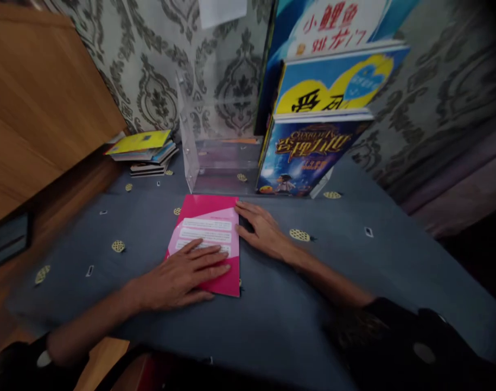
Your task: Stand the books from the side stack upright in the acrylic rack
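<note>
A thin pink book (221, 279) with pale text panels lies flat on the blue-grey tablecloth, its print upside down to me. My left hand (186, 271) rests across its lower left part, fingers spread and nothing gripped. Along the book's right edge lies my right hand (262, 228), fingers stretched out and touching the edge near the upper corner. Just beyond the book stands a clear acrylic book stand (191, 168). Several books stand upright in its right part, the front one a dark blue book (300, 155) with gold lettering.
A small pile of books (144, 146) with a yellow one on top sits at the back left. A dark tablet-like device (10, 239) lies on the wooden surface at far left. A wooden panel (44, 98) rises there. Patterned wallpaper (158, 92) is behind the stand.
</note>
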`<move>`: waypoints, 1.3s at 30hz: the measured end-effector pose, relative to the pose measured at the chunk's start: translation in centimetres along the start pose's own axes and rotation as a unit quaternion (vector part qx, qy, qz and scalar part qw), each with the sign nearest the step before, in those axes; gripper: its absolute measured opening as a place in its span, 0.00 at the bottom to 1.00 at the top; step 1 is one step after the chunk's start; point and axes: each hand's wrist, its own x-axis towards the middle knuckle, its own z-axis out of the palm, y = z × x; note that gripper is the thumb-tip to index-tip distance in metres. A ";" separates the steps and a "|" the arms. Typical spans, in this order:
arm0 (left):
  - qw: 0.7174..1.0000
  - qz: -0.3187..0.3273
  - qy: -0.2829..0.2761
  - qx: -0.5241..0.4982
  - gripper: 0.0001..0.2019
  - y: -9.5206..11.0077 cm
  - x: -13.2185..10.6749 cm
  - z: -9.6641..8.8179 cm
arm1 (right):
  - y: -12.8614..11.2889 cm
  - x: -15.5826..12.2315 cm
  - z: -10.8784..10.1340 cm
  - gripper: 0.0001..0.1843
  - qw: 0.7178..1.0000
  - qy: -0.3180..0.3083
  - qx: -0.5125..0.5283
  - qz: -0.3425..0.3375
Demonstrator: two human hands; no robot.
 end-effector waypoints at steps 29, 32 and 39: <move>0.958 -0.243 0.145 0.055 0.25 -9.8 5.6 0.4 | -0.8 -0.1 -0.4 0.30 1.000 -0.014 -0.012 0.013; 0.971 -0.203 0.126 0.030 0.25 -9.6 7.7 0.4 | -0.4 -0.3 -0.4 0.35 0.999 0.008 0.048 0.015; 0.994 -0.102 0.033 0.007 0.24 -7.0 8.9 -0.2 | 0.6 -0.2 -0.4 0.33 0.983 0.050 0.174 0.017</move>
